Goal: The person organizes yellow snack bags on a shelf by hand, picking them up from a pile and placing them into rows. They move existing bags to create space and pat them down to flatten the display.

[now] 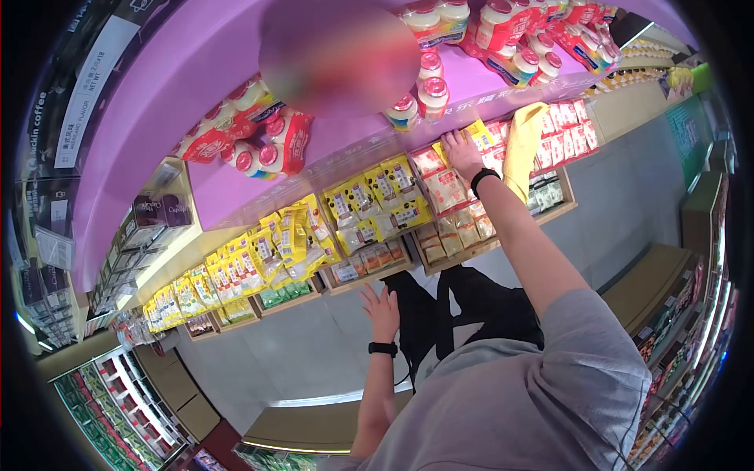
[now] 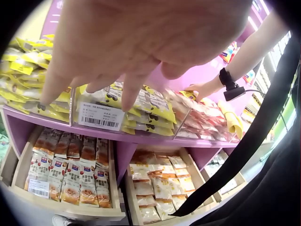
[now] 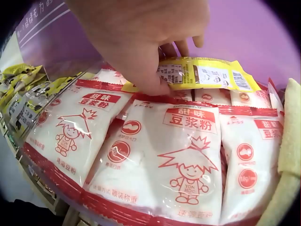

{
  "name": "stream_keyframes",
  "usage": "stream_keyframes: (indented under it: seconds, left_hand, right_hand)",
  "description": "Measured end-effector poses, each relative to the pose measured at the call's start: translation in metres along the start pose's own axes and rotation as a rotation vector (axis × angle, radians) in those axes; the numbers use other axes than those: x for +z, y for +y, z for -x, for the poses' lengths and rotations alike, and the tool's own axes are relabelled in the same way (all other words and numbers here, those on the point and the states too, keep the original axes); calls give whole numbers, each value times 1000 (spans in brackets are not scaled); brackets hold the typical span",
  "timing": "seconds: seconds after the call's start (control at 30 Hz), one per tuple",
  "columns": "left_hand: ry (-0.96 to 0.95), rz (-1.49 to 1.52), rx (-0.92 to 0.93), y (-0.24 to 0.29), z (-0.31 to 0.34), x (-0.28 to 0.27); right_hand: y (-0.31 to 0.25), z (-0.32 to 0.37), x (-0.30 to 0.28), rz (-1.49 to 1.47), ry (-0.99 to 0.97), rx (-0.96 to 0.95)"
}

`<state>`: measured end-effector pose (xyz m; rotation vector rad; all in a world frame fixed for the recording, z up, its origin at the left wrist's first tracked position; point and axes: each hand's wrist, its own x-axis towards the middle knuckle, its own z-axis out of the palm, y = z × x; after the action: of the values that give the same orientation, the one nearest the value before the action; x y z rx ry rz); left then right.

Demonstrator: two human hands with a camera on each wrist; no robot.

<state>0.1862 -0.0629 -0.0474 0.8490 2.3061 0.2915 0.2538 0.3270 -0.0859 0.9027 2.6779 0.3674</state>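
While pinching a yellow packet (image 3: 211, 75) between thumb and fingers of the right hand (image 3: 146, 35), atop red-and-white packets (image 3: 176, 162) by the back edge of the purple shelf (image 2: 99, 133), holds the left hand (image 1: 382, 311) released, fingers spread, off the front edge. Farther right, draped over red-and-white packets: a yellow cloth (image 1: 521, 147).

Right arm (image 1: 528, 235) stretched out, right hand (image 1: 463, 154) pinching, fingers bent — left hand (image 1: 382, 314) hovering, fingers spread.

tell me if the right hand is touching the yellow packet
Touching. In the right wrist view, the right hand pinches the yellow packet, thumb over its face, fingers at its upper edge.
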Motion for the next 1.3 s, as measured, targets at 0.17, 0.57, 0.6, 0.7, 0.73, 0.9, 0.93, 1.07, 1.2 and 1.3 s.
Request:
stream_keyframes:
  seconds: [0.17,0.57,0.6,0.7,0.73,0.9,0.93,1.07,1.2,1.3]
  left_hand:
    - [99,28,80,10,-16,-4]
    - [52,-55,52,56,-134,4]
    - [56,-33,59,57,-134,3]
    - [36,-2,69,65,-134,-1]
    - [16,8,67,67,-132,-4]
    - [-62,-123,57,78,-131,-11]
    - [-77,-132,55,77,-131,-10]
    - [39,-104,84,70,-119,-3]
    - [236,56,250,79,-90,-9]
    - [318,116,333,72,-67,-12]
  right_hand:
    - [9,12,-6,1,9,-2]
    - [15,9,-4,-149,-86,31]
    - [15,10,-4,-150,-88,31]
    - [18,10,-6,-186,-94,30]
    - [18,10,-5,-209,-126,40]
    - [20,14,5,-242,-113,51]
    - [21,14,4,-250,-116,40]
    - [27,23,-20,-297,-161,43]
    - [24,20,10,-283,-69,51]
    - [27,24,-4,-361,-111,83]
